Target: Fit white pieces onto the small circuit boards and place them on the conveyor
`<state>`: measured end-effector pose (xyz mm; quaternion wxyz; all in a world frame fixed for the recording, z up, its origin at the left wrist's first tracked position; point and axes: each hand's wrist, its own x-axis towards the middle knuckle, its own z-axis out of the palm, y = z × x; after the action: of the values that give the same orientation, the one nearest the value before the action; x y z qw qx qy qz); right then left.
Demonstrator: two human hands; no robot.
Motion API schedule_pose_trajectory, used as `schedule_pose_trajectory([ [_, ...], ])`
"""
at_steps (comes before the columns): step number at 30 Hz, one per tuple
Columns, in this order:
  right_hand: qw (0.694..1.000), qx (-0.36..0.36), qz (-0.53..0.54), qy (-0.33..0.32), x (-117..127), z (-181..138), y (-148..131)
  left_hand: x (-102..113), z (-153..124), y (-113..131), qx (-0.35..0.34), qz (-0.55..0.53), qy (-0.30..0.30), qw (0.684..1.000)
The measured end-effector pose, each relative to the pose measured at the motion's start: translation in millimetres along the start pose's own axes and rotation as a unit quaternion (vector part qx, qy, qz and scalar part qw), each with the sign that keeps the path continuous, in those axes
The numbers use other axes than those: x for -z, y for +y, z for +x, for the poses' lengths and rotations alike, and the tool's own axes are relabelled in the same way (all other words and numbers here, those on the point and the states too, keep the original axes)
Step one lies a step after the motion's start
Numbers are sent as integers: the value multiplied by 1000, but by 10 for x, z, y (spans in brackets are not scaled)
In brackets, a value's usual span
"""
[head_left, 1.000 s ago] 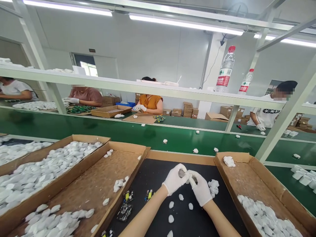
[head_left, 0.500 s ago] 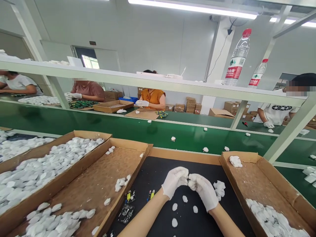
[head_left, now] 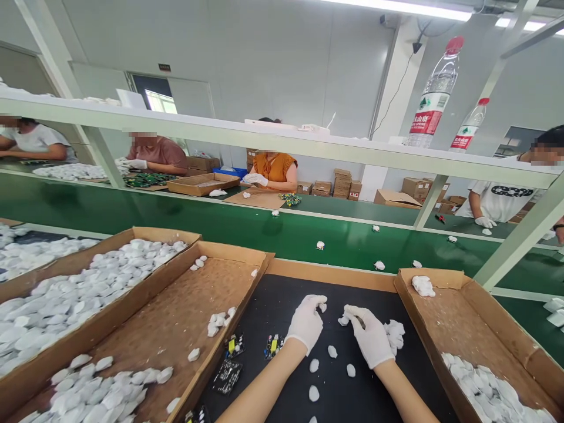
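Note:
My left hand (head_left: 305, 323), in a white glove, is closed with a small white oval piece (head_left: 323, 307) at its fingertips. Apart from it, my right hand (head_left: 371, 338), gloved too, pinches another small white piece (head_left: 342, 321) between thumb and fingers. Several loose white oval pieces (head_left: 332, 352) lie on the black mat (head_left: 282, 294) between my forearms. Beside my right hand rests a crumpled white wad (head_left: 395, 335), partly hidden by the hand. Left of my left forearm are small circuit boards with yellow parts (head_left: 274, 345).
Cardboard trays with white pieces stand left (head_left: 176, 317) and right (head_left: 493, 329). Behind runs a green conveyor belt (head_left: 247, 229) carrying spaced white pieces. A shelf (head_left: 343, 150) with water bottles (head_left: 434, 97) crosses above. Several co-workers sit at the far side.
My hands were together at the fingertips; now they have drawn apart, each with a small white piece. The pieces on the belt have shifted right.

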<state>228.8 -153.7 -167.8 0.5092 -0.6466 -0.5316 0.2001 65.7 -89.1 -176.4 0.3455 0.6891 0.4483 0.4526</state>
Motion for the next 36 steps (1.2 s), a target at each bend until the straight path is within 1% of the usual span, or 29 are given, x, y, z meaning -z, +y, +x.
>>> schedule_pose_trajectory([
  [5,1000,-27,2,12,5,30,56,73,3,54,-19,76,7,997],
  [7,999,-29,11,9,22,39,76,86,-17,104,-46,95,-7,994],
  [9,1000,-25,14,3,41,44,90,84,-48,160,-90,104,-44,990],
  [12,1000,-18,-2,-1,53,50,110,58,-90,214,-158,111,-116,974],
  [15,999,-16,-35,1,37,56,125,28,-96,202,-195,131,-169,957],
  [17,998,-12,-67,2,28,55,125,17,-84,173,-196,143,-181,953],
  [20,991,-2,-132,-2,38,41,109,16,-72,144,-182,157,-180,954],
  [24,974,7,-227,-24,67,16,82,30,-84,169,-168,180,-177,953],
  [27,960,8,-278,-39,77,9,65,34,-98,206,-180,187,-189,947],
  [31,949,16,-309,-51,83,20,27,10,-109,214,-181,206,-194,942],
  [36,944,18,-325,-48,100,29,-47,-34,-109,158,-180,204,-187,944],
])
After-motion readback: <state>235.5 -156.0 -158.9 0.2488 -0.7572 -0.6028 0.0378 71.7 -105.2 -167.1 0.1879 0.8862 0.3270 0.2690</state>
